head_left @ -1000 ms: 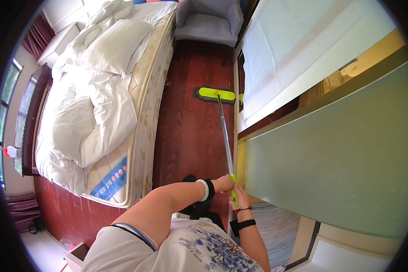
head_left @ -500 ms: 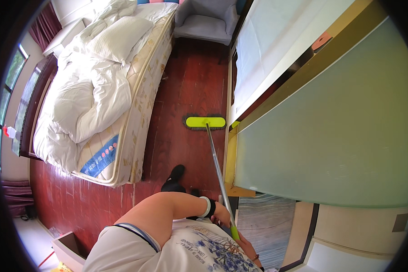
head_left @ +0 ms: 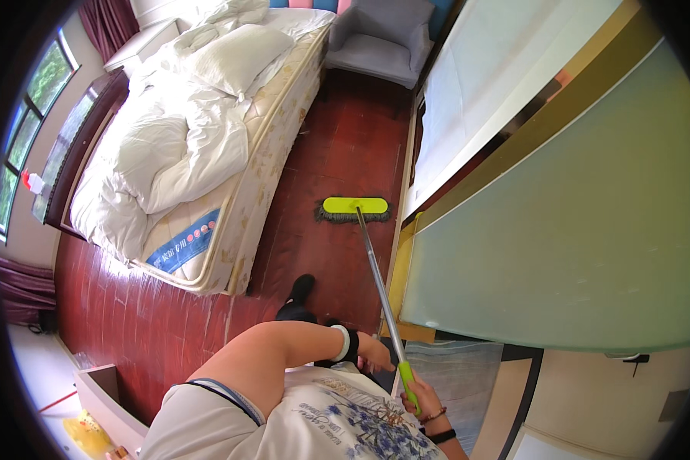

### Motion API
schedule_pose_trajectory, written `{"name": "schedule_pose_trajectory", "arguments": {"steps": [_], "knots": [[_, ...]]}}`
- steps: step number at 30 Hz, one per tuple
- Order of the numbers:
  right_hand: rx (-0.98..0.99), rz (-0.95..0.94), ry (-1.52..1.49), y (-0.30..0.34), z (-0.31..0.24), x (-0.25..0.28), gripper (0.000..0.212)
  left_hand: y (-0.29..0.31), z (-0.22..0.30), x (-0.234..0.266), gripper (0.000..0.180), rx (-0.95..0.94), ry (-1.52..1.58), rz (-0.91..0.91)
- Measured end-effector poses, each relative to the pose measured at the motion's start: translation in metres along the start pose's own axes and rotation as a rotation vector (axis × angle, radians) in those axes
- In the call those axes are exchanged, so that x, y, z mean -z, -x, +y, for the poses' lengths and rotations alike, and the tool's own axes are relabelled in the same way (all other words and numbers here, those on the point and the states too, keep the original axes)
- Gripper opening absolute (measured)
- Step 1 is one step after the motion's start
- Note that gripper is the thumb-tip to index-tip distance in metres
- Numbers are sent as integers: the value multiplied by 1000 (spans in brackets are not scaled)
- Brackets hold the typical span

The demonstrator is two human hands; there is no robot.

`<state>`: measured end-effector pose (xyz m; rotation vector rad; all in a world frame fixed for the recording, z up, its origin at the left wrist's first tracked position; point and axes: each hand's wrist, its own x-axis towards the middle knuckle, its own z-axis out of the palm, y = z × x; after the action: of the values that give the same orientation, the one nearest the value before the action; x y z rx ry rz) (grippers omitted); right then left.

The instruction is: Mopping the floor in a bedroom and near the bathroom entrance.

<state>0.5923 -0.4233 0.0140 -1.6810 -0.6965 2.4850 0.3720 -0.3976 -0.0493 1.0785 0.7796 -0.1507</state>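
Observation:
A dust mop with a lime-green head [head_left: 355, 205] and a dark grey fringe rests flat on the red-brown wooden floor between the bed and the glass panel. Its metal pole [head_left: 377, 280] slants down toward me and ends in a green grip [head_left: 409, 386]. My right hand [head_left: 428, 396] is wrapped around that grip. Reaching across my body, my left hand [head_left: 374, 353] is beside the pole, fingers loosely stretched and not wrapped around it. A dark shoe [head_left: 302, 289] of mine stands on the floor behind the mop head.
On the left is a bed mattress [head_left: 277, 153] with a rumpled white quilt [head_left: 149, 153]. A grey armchair [head_left: 379, 38] stands at the far end. Along the right runs a large frosted glass panel [head_left: 560, 222]. An open drawer-like box [head_left: 107, 399] sits at lower left.
My view has shifted, so the bed and armchair appear farther right. My right hand and the green grip show more fully. The mop head stays near the same spot in the picture.

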Motion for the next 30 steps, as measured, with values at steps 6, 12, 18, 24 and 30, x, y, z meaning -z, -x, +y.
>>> {"name": "schedule_pose_trajectory", "arguments": {"steps": [6,12,18,24,30], "knots": [[83,-91,34,-96,-50,-53,29,17,-27,27,47,-19,382,266],[255,-154,129,-186,-102,-111,20,61,-42,51,28,-288,1006,616],[298,-206,127,-221,-105,-173,27,104,-58,57,34,-395,1194,900],[157,-295,490,-206,-96,-204,28,130,-87,51,41,-341,1214,997],[125,-289,607,-211,-70,-228,27,144,-123,29,32,-74,1047,1177]]}}
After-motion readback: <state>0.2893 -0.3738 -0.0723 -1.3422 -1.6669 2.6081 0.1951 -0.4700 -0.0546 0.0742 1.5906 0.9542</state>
